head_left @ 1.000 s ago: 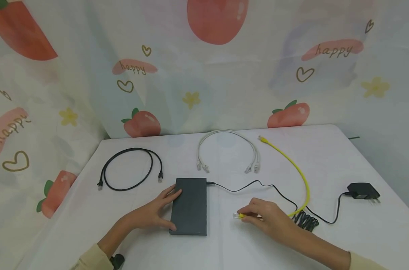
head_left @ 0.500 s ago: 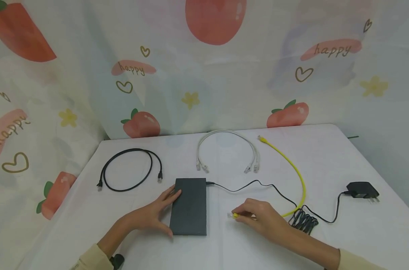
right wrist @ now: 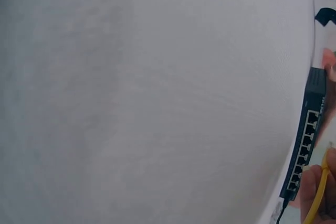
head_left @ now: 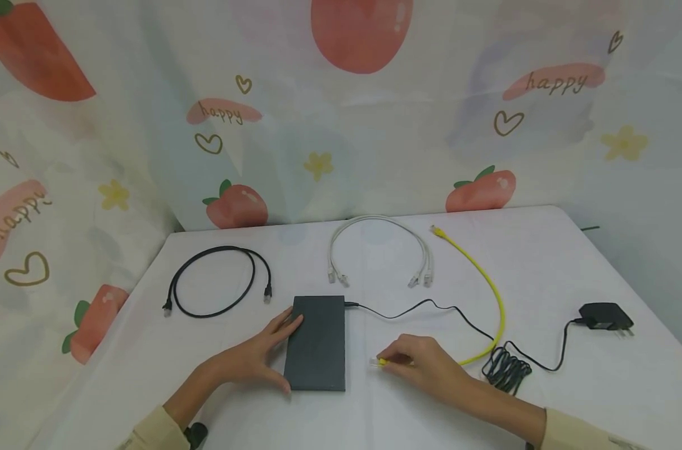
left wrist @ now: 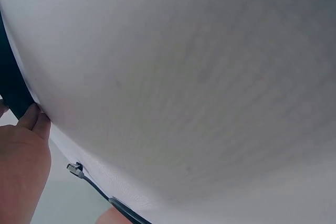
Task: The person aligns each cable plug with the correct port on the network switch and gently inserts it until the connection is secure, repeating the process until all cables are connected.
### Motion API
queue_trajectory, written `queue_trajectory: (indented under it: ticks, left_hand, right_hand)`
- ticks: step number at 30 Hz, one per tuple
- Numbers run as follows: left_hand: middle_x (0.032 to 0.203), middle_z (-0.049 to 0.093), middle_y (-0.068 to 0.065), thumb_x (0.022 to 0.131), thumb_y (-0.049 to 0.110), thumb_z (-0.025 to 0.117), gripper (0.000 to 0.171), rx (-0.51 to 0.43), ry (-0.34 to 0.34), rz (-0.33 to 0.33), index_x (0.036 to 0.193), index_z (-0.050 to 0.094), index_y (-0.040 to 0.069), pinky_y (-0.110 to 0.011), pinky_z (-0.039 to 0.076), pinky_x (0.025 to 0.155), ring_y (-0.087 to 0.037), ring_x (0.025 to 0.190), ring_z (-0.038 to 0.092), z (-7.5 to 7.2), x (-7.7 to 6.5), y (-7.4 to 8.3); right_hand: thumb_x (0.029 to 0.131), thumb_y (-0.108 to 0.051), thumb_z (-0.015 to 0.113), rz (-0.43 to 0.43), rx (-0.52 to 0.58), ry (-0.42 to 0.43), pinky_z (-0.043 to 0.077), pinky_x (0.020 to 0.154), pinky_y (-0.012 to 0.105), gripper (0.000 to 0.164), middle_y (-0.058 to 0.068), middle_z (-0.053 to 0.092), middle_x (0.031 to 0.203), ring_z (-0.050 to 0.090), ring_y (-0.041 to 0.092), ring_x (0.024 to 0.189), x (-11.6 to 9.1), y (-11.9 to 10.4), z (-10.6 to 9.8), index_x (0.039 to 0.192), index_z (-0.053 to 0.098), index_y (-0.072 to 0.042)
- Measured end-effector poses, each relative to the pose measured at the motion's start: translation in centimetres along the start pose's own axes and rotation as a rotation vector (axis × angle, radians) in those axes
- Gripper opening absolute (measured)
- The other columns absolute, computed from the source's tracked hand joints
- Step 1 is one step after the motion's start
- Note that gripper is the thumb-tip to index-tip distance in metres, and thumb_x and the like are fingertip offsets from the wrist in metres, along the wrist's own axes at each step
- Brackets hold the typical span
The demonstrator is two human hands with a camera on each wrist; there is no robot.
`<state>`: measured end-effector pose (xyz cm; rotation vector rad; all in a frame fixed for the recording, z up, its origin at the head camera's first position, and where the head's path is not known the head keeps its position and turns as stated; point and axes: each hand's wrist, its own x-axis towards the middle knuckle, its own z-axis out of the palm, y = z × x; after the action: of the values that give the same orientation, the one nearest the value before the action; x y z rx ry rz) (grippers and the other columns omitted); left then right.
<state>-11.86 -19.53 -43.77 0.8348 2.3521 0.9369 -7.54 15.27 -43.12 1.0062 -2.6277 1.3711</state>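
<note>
In the head view a dark grey network switch (head_left: 315,344) lies flat on the white table. My left hand (head_left: 250,359) rests at its left side, fairly straight fingers on the upper edge and thumb by the near corner. To the right of the switch, my right hand (head_left: 425,365) pinches one end of a yellow Ethernet cable (head_left: 499,306), its clear plug (head_left: 375,362) pointing left toward the switch, a short gap away. The right wrist view shows a row of ports (right wrist: 306,141) along the switch's side, with the yellow cable (right wrist: 318,200) between my fingers.
A coiled black Ethernet cable (head_left: 174,275) lies at the left, light grey cables (head_left: 394,220) at the back. From the switch's far right corner a thin power cord (head_left: 397,317) runs to a bundled coil (head_left: 506,372) beneath my right forearm's side, then to a black adapter (head_left: 604,317).
My right hand has moved left toward the switch with the yellow cable's plug, drawing the cable along. My left thumb has slid off the switch's top to its near corner.
</note>
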Motion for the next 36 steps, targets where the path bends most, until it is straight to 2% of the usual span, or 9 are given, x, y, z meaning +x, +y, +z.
queue_trajectory:
  ticks: [8, 16, 25, 36]
  left_hand:
    - [0.156, -0.009, -0.008, 0.065, 0.042, 0.084, 0.117, 0.015, 0.01, -0.003, 0.153, 0.009, 0.021, -0.054, 0.021, 0.106, -0.032, 0.141, 0.002, -0.1, 0.1, 0.1]
    - [0.156, -0.008, -0.009, 0.065, 0.042, 0.084, 0.117, 0.017, 0.01, -0.014, 0.153, 0.009, 0.02, -0.055, 0.021, 0.106, -0.033, 0.14, 0.002, 0.0, 0.0, 0.2]
    - [0.156, -0.008, -0.009, 0.065, 0.041, 0.085, 0.117, 0.004, 0.012, -0.004, 0.153, 0.01, 0.02, -0.056, 0.021, 0.105, -0.035, 0.14, 0.0, 0.4, -0.1, 0.2]
    - [0.156, -0.008, -0.01, 0.066, 0.042, 0.084, 0.116, 0.043, 0.008, -0.008, 0.153, 0.01, 0.019, -0.054, 0.021, 0.106, -0.035, 0.14, 0.002, -0.1, -0.1, 0.5]
  right_hand:
    - [0.083, -0.012, 0.072, 0.038, 0.015, -0.047, 0.051, 0.067, 0.022, 0.01, -0.004, 0.066, 0.083, 0.06, 0.001, 0.076, 0.5, -0.5, 0.5, 0.093, 0.072, -0.012]
    - [0.081, -0.009, 0.074, 0.044, 0.018, -0.057, 0.051, 0.067, 0.022, 0.011, -0.01, 0.066, 0.084, 0.06, 0.0, 0.076, 0.9, -0.6, 1.1, 0.091, 0.072, -0.011]
    - [0.08, -0.011, 0.075, 0.09, -0.025, -0.08, 0.051, 0.068, 0.021, 0.011, -0.012, 0.067, 0.084, 0.06, -0.001, 0.076, 1.3, -0.9, 1.4, 0.091, 0.073, -0.013]
    - [0.081, -0.011, 0.075, 0.066, -0.052, -0.082, 0.049, 0.067, 0.021, 0.011, -0.011, 0.067, 0.083, 0.059, -0.001, 0.075, 2.0, -1.2, 1.5, 0.092, 0.073, -0.012]
